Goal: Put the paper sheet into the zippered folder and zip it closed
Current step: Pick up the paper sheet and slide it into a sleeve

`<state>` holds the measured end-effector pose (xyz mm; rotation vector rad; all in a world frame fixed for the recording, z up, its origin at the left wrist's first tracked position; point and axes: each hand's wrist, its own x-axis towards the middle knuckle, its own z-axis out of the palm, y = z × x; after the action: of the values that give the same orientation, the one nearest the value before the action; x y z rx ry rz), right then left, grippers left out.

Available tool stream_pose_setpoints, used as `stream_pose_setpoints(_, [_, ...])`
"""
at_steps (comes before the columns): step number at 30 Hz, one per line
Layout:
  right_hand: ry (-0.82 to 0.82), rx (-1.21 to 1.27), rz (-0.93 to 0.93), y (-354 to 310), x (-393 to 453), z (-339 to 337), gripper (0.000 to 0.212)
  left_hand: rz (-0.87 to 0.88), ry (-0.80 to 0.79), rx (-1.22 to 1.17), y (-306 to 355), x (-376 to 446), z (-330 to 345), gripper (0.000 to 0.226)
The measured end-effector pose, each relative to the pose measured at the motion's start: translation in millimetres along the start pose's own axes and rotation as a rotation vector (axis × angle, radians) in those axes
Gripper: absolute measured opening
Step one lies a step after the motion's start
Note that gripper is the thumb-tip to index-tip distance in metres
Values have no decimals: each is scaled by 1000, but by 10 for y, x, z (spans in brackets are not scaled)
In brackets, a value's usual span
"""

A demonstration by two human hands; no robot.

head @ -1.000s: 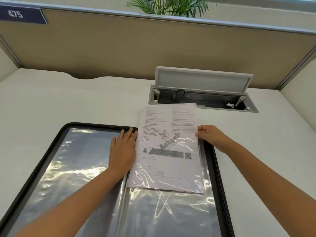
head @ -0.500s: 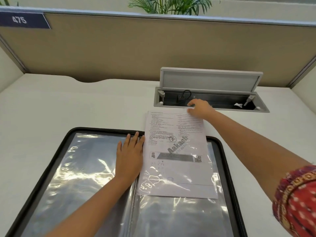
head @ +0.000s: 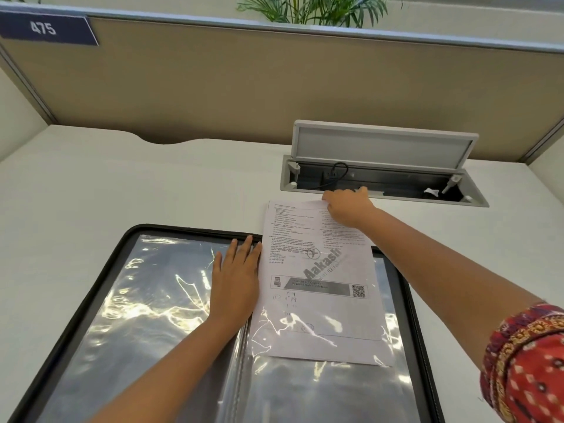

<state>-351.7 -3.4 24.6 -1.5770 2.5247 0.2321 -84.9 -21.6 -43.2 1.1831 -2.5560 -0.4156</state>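
Folder point(head: 100, 288): open flat on desk point(head: 122, 178).
Paper sheet point(head: 317, 279): half inside folder's right sleeve.
Left hand point(head: 236, 282): flat on folder's left sleeve.
Right hand point(head: 348, 207): grips sheet's far edge.

Bright even overhead light, white glare streaks on the plastic sleeves point(head: 146, 312), wide-angle bending at edges, sharp focus

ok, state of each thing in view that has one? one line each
zippered folder: open flat, unzipped
paper sheet: lower part in the right clear sleeve, top sticking out past the folder's edge
left hand: flat on the left sleeve, fingers straight
right hand: at the sheet's top edge, fingers curled over it
desk cable box lid: raised
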Motion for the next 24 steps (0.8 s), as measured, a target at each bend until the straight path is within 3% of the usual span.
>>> stream_pose_setpoints(6, [-22, 76, -78, 53, -123, 89, 33, -43, 43, -120, -3, -15, -5, 51])
stream_pose_setpoints(24, [-272, 187, -271, 210, -707, 52, 24, -19, 87, -111, 5, -31, -22, 55])
